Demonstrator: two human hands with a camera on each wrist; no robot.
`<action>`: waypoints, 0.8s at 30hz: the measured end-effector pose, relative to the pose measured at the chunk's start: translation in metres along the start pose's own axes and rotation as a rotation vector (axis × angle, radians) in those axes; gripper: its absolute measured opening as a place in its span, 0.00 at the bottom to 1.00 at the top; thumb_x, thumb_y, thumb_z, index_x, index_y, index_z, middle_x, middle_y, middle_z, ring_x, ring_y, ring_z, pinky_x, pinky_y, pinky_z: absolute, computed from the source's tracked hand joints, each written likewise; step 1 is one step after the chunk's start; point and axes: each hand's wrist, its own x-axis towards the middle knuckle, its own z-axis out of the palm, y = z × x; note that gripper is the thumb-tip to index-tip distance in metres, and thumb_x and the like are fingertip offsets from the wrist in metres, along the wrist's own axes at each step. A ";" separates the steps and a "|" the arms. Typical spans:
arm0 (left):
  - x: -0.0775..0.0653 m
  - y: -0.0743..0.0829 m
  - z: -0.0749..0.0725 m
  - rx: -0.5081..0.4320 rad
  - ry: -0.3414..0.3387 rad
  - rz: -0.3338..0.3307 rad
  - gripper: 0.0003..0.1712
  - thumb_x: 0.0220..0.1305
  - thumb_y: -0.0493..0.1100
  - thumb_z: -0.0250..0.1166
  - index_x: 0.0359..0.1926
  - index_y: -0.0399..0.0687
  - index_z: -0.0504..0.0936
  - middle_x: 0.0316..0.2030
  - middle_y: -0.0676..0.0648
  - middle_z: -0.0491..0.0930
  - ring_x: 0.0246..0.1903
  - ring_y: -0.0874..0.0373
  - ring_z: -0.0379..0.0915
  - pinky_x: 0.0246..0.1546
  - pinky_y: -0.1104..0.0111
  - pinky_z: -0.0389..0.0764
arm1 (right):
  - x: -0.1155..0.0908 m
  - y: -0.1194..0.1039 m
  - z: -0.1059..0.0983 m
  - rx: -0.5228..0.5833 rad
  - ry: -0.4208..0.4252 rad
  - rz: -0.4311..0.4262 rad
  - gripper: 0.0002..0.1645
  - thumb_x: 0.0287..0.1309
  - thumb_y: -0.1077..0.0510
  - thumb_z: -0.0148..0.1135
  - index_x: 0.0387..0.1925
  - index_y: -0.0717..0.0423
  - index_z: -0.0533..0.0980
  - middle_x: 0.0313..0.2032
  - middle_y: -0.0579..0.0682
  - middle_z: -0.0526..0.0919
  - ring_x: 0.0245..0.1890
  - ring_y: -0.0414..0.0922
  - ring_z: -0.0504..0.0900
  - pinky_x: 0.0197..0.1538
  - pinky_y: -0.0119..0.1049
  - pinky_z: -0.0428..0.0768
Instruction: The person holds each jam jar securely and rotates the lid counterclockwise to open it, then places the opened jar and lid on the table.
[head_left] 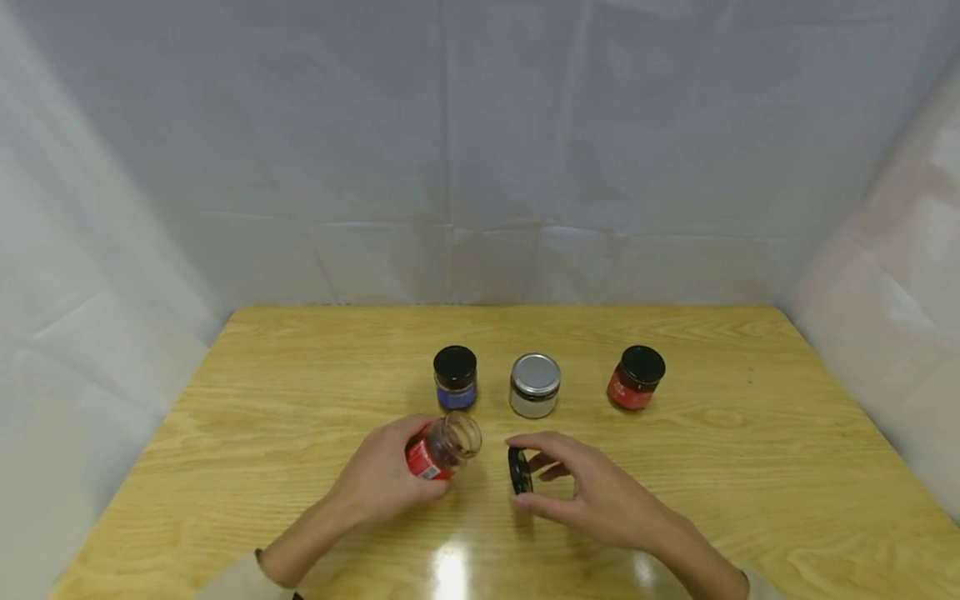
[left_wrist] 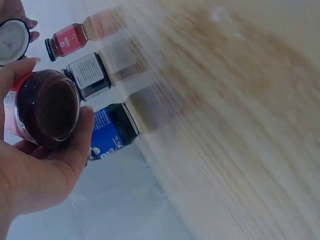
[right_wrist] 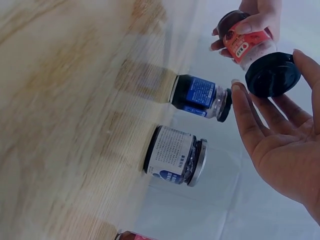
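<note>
My left hand (head_left: 390, 471) grips a glass jar (head_left: 429, 456) with a red label, tilted so its uncovered mouth leans to the right. Dark contents fill its lower part in the left wrist view, where the jar's base (left_wrist: 56, 107) faces the camera. Between the thumb and fingers of my right hand (head_left: 592, 487) is a black lid (head_left: 520, 471), held on edge just right of the jar's mouth and apart from it. The lid's pale inner side (left_wrist: 12, 41) shows in the left wrist view, and its black top (right_wrist: 273, 75) in the right wrist view.
Behind the hands, three closed jars stand on the wooden table (head_left: 300, 358): a blue-labelled jar (head_left: 455, 396) with a black lid, a wider silver-lidded jar (head_left: 533, 400), and a red-labelled jar (head_left: 632, 392) farther right. White sheeting (head_left: 480, 150) hangs behind and at both sides.
</note>
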 end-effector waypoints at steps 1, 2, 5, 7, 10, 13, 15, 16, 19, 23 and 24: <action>0.000 -0.001 -0.001 0.009 0.012 -0.013 0.36 0.38 0.47 0.78 0.53 0.51 0.78 0.38 0.57 0.78 0.33 0.63 0.72 0.32 0.69 0.77 | 0.000 0.000 0.000 -0.004 -0.001 0.001 0.34 0.58 0.39 0.62 0.64 0.40 0.67 0.57 0.36 0.72 0.49 0.38 0.77 0.52 0.40 0.76; 0.001 -0.001 -0.002 0.018 0.024 -0.023 0.36 0.38 0.48 0.78 0.53 0.51 0.78 0.38 0.56 0.78 0.33 0.63 0.72 0.32 0.68 0.77 | 0.001 0.000 0.000 -0.009 0.000 -0.001 0.34 0.58 0.39 0.62 0.64 0.40 0.67 0.57 0.36 0.72 0.49 0.38 0.77 0.52 0.40 0.76; 0.002 -0.003 -0.005 0.058 0.056 -0.035 0.36 0.38 0.50 0.79 0.53 0.52 0.78 0.36 0.56 0.79 0.31 0.63 0.72 0.30 0.68 0.76 | 0.002 0.001 0.001 -0.017 0.006 -0.004 0.33 0.59 0.39 0.61 0.64 0.39 0.67 0.57 0.36 0.73 0.49 0.38 0.77 0.52 0.40 0.76; 0.003 -0.004 -0.007 0.084 0.067 -0.038 0.36 0.39 0.51 0.78 0.53 0.52 0.78 0.35 0.55 0.79 0.30 0.63 0.72 0.29 0.67 0.75 | 0.003 0.001 0.001 -0.021 0.011 -0.013 0.32 0.59 0.38 0.60 0.63 0.40 0.67 0.57 0.36 0.73 0.48 0.39 0.77 0.51 0.40 0.76; 0.005 -0.007 -0.012 0.096 0.074 -0.055 0.35 0.40 0.52 0.78 0.53 0.51 0.78 0.35 0.53 0.79 0.30 0.62 0.72 0.28 0.67 0.75 | 0.005 0.002 0.003 -0.019 0.019 -0.022 0.32 0.59 0.38 0.61 0.63 0.38 0.68 0.56 0.35 0.73 0.48 0.39 0.77 0.51 0.39 0.76; 0.007 -0.010 -0.016 0.091 0.084 -0.075 0.36 0.42 0.52 0.77 0.54 0.48 0.77 0.37 0.50 0.80 0.31 0.60 0.74 0.28 0.66 0.77 | 0.008 0.002 0.004 -0.014 0.029 -0.024 0.32 0.58 0.37 0.61 0.62 0.38 0.68 0.55 0.35 0.73 0.47 0.39 0.77 0.51 0.39 0.76; 0.009 -0.014 -0.017 0.085 0.091 -0.083 0.37 0.43 0.52 0.77 0.55 0.45 0.76 0.38 0.48 0.80 0.32 0.58 0.75 0.29 0.66 0.78 | 0.009 0.002 0.005 -0.006 0.037 -0.024 0.32 0.57 0.38 0.62 0.62 0.37 0.68 0.55 0.34 0.74 0.47 0.39 0.77 0.51 0.39 0.76; 0.010 -0.015 -0.018 0.086 0.094 -0.087 0.37 0.43 0.51 0.77 0.55 0.44 0.76 0.39 0.47 0.80 0.33 0.57 0.76 0.30 0.66 0.78 | 0.010 0.002 0.005 -0.003 0.040 -0.024 0.32 0.57 0.38 0.62 0.62 0.37 0.68 0.55 0.34 0.74 0.46 0.39 0.77 0.51 0.39 0.76; 0.013 -0.021 -0.020 0.097 0.104 -0.099 0.38 0.44 0.51 0.76 0.56 0.42 0.75 0.40 0.45 0.80 0.34 0.55 0.77 0.31 0.65 0.79 | 0.013 0.002 0.007 0.007 0.042 -0.030 0.32 0.56 0.38 0.63 0.62 0.38 0.68 0.54 0.34 0.74 0.46 0.38 0.78 0.51 0.38 0.76; 0.017 -0.027 -0.022 0.126 0.127 -0.104 0.38 0.45 0.52 0.75 0.55 0.40 0.74 0.40 0.42 0.80 0.35 0.52 0.78 0.32 0.62 0.80 | 0.016 0.001 0.008 0.015 0.036 -0.039 0.33 0.56 0.38 0.63 0.62 0.40 0.68 0.55 0.35 0.74 0.47 0.38 0.77 0.51 0.36 0.76; 0.019 -0.028 -0.023 0.131 0.132 -0.104 0.38 0.45 0.52 0.75 0.55 0.39 0.74 0.40 0.42 0.80 0.35 0.52 0.78 0.32 0.62 0.80 | 0.017 0.001 0.008 0.019 0.034 -0.040 0.34 0.56 0.38 0.64 0.62 0.40 0.68 0.54 0.35 0.74 0.47 0.38 0.77 0.51 0.36 0.76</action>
